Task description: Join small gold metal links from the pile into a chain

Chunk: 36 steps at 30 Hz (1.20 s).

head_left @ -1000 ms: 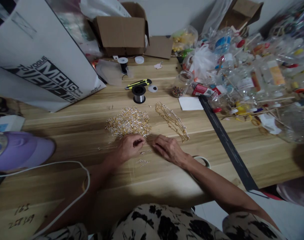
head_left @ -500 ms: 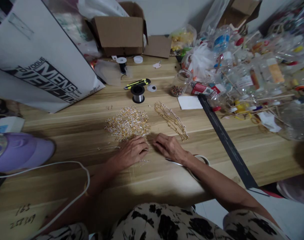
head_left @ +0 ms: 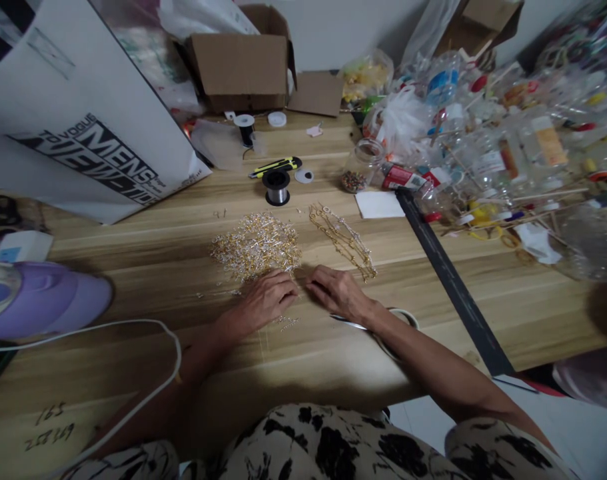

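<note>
My left hand (head_left: pixel 269 297) rests at the near edge of a pile of small gold and silver beads (head_left: pixel 258 245), its fingers curled and pinched together. Just right of it is my right hand (head_left: pixel 339 291), its thumb and fingertips also closed. What either hand holds is too small to make out. A short silver beaded piece (head_left: pixel 288 323) lies below my left hand, with thin pale strands trailing toward me. Beyond my right hand lie beaded gold and silver strands (head_left: pixel 344 241). Partly under my right wrist are scissors (head_left: pixel 347 323) and a roll of tape (head_left: pixel 406 319).
A spool of silver wire (head_left: pixel 276 188), a yellow and black utility knife (head_left: pixel 276 167) and a bead jar (head_left: pixel 362 165) stand farther back. Plastic bottles (head_left: pixel 493 160) crowd the right. A white shopping bag (head_left: pixel 93 127), a purple appliance (head_left: pixel 43 299) and a white cable (head_left: pixel 176 347) occupy the left.
Both hands stay in nearly the same place, with only slight finger movement. The whole view has shifted a little; the objects on the table keep their places.
</note>
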Each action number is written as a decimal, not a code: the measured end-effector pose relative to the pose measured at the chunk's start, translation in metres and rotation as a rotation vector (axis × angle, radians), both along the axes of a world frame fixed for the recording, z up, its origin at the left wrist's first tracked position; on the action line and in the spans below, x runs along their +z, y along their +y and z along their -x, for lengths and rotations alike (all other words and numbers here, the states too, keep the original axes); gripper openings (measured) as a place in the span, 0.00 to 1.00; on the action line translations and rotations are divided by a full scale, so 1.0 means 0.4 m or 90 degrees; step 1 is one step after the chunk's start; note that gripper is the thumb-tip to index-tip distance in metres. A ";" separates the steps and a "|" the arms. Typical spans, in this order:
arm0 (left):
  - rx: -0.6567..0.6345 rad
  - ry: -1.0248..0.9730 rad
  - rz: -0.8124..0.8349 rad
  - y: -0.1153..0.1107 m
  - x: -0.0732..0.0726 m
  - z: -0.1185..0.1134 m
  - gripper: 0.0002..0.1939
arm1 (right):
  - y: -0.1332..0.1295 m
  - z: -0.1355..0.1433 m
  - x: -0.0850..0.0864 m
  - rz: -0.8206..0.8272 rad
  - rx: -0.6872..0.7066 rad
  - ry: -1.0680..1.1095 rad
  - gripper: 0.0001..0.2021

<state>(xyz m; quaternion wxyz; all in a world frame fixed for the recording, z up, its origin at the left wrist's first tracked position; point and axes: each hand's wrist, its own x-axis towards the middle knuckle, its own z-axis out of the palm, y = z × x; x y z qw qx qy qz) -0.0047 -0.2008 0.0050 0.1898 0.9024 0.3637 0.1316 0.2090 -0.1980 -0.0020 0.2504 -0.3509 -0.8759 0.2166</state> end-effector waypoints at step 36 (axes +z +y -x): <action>0.062 0.116 0.128 0.057 0.099 0.128 0.14 | -0.002 -0.001 -0.005 0.005 0.033 0.011 0.08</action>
